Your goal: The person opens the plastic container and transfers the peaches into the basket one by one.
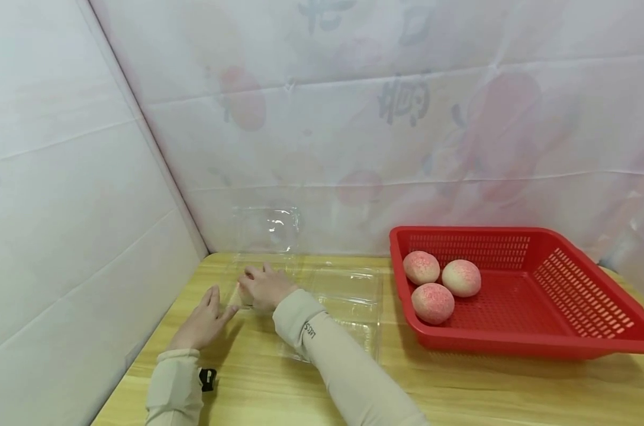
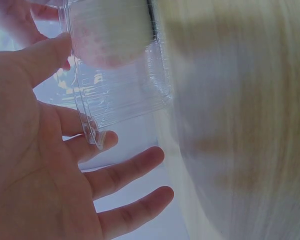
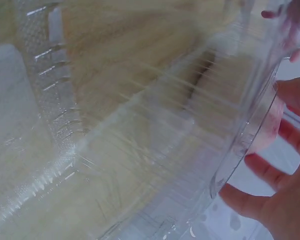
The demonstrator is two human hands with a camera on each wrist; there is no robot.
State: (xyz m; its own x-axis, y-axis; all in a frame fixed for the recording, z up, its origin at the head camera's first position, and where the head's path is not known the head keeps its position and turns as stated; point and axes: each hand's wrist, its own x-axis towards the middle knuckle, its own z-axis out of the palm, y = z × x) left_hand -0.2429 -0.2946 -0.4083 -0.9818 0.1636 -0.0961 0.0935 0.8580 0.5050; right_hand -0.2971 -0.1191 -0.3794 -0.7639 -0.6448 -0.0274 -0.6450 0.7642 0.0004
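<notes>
A cream-and-pink peach (image 1: 244, 294) sits in the left clear plastic clamshell box (image 1: 267, 228), whose lid stands raised against the back curtain. My right hand (image 1: 269, 288) reaches into this box and holds the peach, its fingers bent about it; the right wrist view shows a pink sliver of the peach (image 3: 272, 125) between thumb and fingers. My left hand (image 1: 200, 324) is at the box's left side. In the left wrist view its thumb touches the rim and its fingers are spread and fairly straight. Through the clear wall the peach (image 2: 110, 35) shows beside it.
A second clear plastic box (image 1: 354, 287) lies open on the wooden table (image 1: 258, 390), partly under my right forearm. On the right stands a red basket (image 1: 514, 340) with three peaches (image 1: 432, 303) in its left end. White printed curtains (image 1: 322, 136) close off the back and left.
</notes>
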